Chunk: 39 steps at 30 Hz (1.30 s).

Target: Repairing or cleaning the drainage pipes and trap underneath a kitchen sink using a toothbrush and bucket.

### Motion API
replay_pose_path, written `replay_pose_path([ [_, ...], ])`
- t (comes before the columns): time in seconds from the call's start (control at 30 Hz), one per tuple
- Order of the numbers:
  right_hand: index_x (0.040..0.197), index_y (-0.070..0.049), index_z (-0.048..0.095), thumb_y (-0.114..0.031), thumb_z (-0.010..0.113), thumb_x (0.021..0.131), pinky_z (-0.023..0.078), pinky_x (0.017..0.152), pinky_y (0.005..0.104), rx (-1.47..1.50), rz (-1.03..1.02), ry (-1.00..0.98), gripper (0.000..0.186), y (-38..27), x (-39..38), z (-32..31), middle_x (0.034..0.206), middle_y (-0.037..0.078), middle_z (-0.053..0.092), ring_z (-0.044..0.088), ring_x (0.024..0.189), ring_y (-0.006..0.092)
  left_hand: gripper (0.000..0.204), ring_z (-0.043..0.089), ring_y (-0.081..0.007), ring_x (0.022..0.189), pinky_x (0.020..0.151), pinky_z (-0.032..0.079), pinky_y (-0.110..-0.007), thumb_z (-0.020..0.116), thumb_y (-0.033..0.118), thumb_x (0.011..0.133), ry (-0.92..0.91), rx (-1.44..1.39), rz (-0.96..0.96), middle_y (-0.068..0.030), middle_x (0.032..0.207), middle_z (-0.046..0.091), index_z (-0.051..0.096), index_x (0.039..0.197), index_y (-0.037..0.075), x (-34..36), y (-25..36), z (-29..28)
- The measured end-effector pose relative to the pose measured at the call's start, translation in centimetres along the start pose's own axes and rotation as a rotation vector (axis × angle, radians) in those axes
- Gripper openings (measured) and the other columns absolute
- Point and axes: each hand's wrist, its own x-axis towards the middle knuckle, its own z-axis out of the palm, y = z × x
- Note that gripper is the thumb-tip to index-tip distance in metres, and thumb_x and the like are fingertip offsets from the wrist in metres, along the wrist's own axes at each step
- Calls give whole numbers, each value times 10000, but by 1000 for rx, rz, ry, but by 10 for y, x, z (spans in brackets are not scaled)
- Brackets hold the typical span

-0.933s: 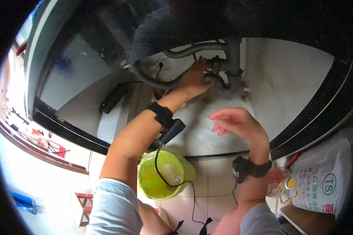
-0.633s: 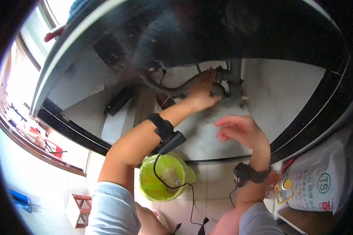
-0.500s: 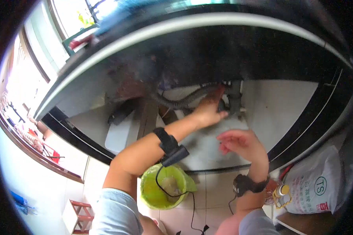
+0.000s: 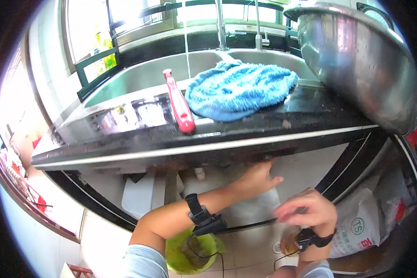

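Observation:
Inside the open cabinet below the sink, my left hand [image 4: 259,180] reaches up beneath the counter’s front edge, thumb apart, fingertips partly hidden. My right hand [image 4: 306,211] hovers lower at the opening, fingers loosely bent apart, holding nothing visible. Both wrists wear black straps with small devices. The drain pipes are mostly out of sight. On the black counter [image 4: 310,112], a red-handled tool [image 4: 178,104] lies beside a blue towel [image 4: 238,88]. A thin stream of water [image 4: 186,51] falls into the steel sink [image 4: 136,76].
A large steel basin [image 4: 352,60] leans at the counter’s right end. A lime-lined bin [image 4: 176,257] sits on the floor between my arms. A white sack [image 4: 354,234] and a partly hidden bottle [image 4: 289,241] stand at lower right; a red stool [image 4: 76,271] is at lower left.
My view has tilted up, bringing sink, towel and basin into sight and hiding most pipes. Both hands appear lower in the picture; my left stays inside the cabinet.

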Motion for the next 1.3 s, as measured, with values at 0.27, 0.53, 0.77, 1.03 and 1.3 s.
replay_pose_path([
  [0.27, 791, -1, 634, -192, 644, 681, 455, 486, 215, -287, 29, 353, 221, -119, -28, -19, 606, 96, 611, 604, 523, 157, 613, 431, -311, 1081, 876, 377, -356, 607, 200, 719, 31, -129, 574, -206, 1236, 374, 330, 1233, 13, -23, 63, -30],
  [0.53, 894, 30, 582, -107, 565, 724, 450, 628, 214, -366, 87, 612, 219, -205, 33, -8, 760, 85, 605, 579, 695, 115, 404, 456, -281, 1073, 846, 415, -341, 534, 100, 740, -9, 49, 841, -155, 1188, 436, 458, 1130, 25, -111, 115, -121],
  [0.77, 1036, 25, 523, -176, 537, 803, 410, 769, 230, -735, -23, 538, 308, -245, 122, -49, 947, 77, 571, 531, 866, 129, 246, 524, -299, 976, 795, 450, -348, 542, 101, 735, 355, 584, 895, -157, 1063, 532, 572, 970, 34, -166, 138, -235],
  [1.03, 1153, -51, 473, -406, 492, 804, 368, 814, 270, -959, 138, 434, 499, -268, 220, -101, 1074, 75, 531, 483, 1004, 136, 363, 468, -311, 1051, 883, 370, -366, 513, -56, 682, 631, 852, 405, -149, 1102, 510, 542, 1037, 16, -211, 134, -316],
  [1.3, 1257, 19, 257, -667, 350, 733, 204, 989, 444, -621, 351, 478, 869, -223, 272, -123, 1292, 217, 278, 291, 1206, 287, 390, 337, -294, 1177, 989, 158, -458, 502, -16, 733, 739, 994, 210, -119, 1224, 409, 485, 1114, 61, -217, 85, -326],
])
